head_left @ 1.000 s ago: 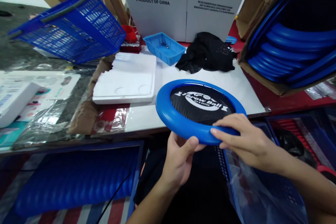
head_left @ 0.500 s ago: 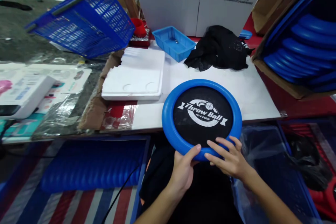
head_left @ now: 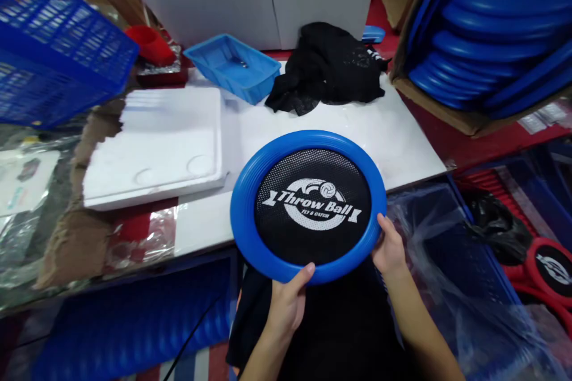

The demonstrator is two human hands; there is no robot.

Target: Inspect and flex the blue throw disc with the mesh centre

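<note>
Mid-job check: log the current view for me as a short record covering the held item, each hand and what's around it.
held: blue disc, black mesh centre, "Throw Ball" print facing up
left hand: on the near rim, thumb on top
right hand: gripping the right rim
beyond disc: light-blue tray, black cloth
left: white foam slab; blue basket at upper left
right: cardboard box holding blue rings

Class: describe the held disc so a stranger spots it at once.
Find the white work surface. At its front edge, the left hand and right hand hold a disc with black mesh. Its blue rim sets it apart from the red-rimmed disc at lower right.
</note>
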